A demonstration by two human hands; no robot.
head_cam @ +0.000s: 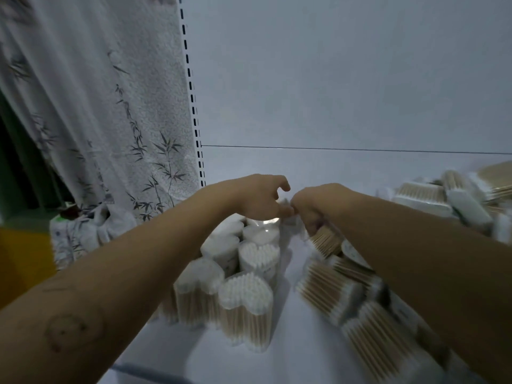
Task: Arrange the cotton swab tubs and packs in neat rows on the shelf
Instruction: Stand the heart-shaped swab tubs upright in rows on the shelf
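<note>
Far left: printed curtain point(110, 120) hangs down. A yellow surface point(22, 259) sits low at the frame edge. Slotted upright point(194, 106) marks the left end of the shelf point(291, 342); plain back panel point(332, 79) behind it.

Centre-left of shelf: tubs point(245, 303) stand upright, swab heads up, in two files running front to back. Neighbours touch. The front pair is clearest; the rear ones are partly under my left forearm and hand.

Left grip point(260, 199): above the rearmost tubs, fingers half-curled, a gap between forefinger and thumb. Nothing seen inside it. The thumb tip is right against my right hand; blur hides whether they touch.

Right grip point(311, 210): just beside the left one, at the back of the shelf, fingers curled tight round the upper end of a pack point(325, 241). The pack hangs tilted below the hand, wooden sticks showing, its lower end close to the packs beneath.

Right of the tubs, past a bare strip of shelf: packs point(327, 292) lie on their sides, overlapping, not aligned, partly under my right forearm.

Far right, rear: a loose heap point(443, 200) of more packs at mixed angles, blurred.
</note>
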